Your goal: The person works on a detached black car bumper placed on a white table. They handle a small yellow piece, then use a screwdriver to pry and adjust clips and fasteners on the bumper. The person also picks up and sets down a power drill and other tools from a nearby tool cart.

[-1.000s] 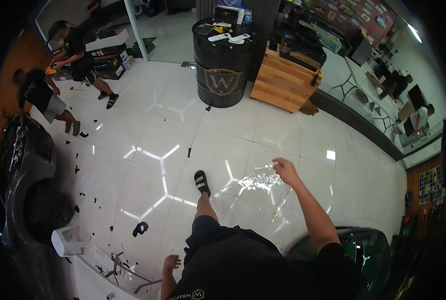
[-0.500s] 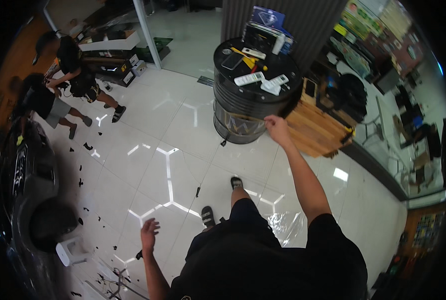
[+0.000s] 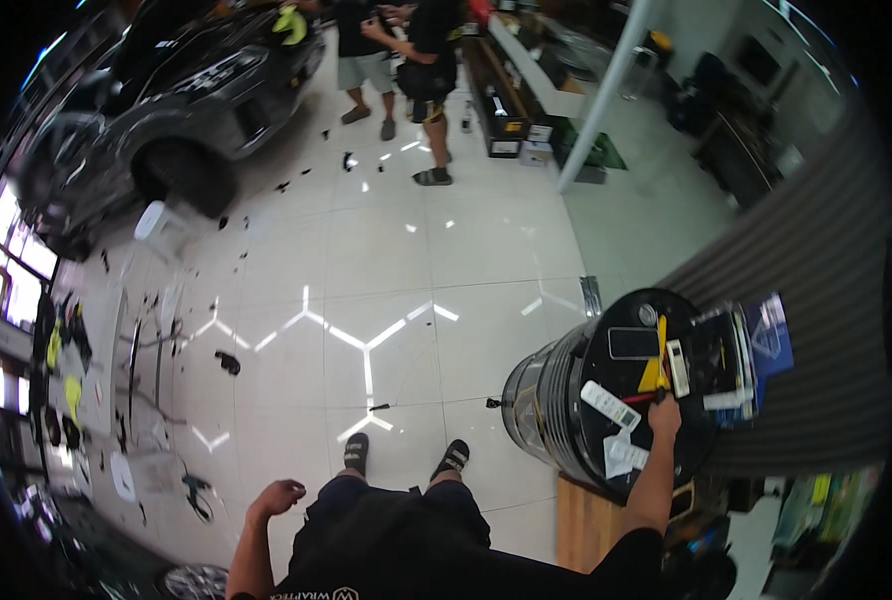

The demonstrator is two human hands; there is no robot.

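Observation:
My right hand reaches over the black drum, its fingers closed at a small dark-ended thing I cannot make out. Just beyond the fingertips lie a yellow strip-like tool and a yellow triangular scraper; a red thin piece lies beside them. Around it on the drum top are a phone, a white remote control, a small white device and a white crumpled paper or wrapper. My left hand hangs low at my left side, loosely bent and holding nothing.
Two people stand at the far side by a dark car with its front stripped. White stools and a table with cloths are at left. Dark scraps litter the tiles. A wooden board stands beside the drum.
My view has swung left, and I now stand beside the drum at my right. My right hand has gone from in front of the drum to the tools on its top.

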